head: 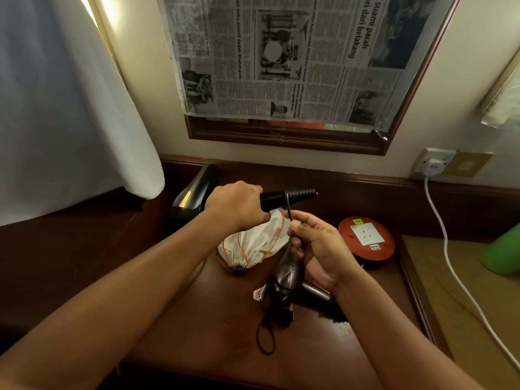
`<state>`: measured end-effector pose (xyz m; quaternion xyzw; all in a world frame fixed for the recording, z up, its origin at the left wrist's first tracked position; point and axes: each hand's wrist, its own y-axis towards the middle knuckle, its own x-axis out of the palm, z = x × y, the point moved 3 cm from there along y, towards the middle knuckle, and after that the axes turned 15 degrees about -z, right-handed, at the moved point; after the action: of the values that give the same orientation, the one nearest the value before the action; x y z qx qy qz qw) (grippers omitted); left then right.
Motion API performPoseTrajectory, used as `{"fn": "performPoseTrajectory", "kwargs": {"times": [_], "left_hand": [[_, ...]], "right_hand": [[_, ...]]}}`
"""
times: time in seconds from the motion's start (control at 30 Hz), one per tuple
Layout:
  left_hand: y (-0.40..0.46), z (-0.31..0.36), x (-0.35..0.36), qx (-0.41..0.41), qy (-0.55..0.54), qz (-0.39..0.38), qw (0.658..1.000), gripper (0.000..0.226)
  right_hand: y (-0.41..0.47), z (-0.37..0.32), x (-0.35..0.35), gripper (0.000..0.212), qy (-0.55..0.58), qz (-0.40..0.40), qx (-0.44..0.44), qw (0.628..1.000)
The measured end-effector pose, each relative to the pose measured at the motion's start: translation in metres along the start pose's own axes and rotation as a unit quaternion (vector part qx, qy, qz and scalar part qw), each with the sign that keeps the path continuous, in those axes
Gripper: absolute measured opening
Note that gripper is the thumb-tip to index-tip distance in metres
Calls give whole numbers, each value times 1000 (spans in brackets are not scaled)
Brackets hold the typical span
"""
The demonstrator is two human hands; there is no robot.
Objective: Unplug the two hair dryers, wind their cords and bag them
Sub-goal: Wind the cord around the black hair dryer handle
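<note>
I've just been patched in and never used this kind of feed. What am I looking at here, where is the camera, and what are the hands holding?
There is no machine: a person wears one camera on the head, looking down at their own bare hands over a wooden desk. The left hand grips the handle of a black hair dryer. The right hand pinches its cord, wrapping it round the handle. On the desk lie a second, brown hair dryer, a white drawstring bag and a red socket reel.

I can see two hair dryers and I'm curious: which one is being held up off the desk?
The black hair dryer, gripped by its handle in the left hand. The brown hair dryer lies on the wooden desk.
</note>
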<state>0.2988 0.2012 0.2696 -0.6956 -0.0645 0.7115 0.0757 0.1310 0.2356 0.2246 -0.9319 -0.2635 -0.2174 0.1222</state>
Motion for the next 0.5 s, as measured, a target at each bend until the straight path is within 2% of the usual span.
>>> {"fn": "performPoseTrajectory", "kwargs": {"times": [0.3, 0.4, 0.5], "left_hand": [[-13, 5, -7, 24, -11, 26, 999, 34], [-17, 8, -12, 33, -15, 33, 999, 34], [-21, 8, -13, 36, -7, 28, 999, 34]], "right_hand": [[-1, 12, 0, 6, -7, -73, 54, 996], [-6, 19, 2, 31, -63, -99, 102, 988], [-8, 25, 0, 35, -43, -118, 84, 989]]}}
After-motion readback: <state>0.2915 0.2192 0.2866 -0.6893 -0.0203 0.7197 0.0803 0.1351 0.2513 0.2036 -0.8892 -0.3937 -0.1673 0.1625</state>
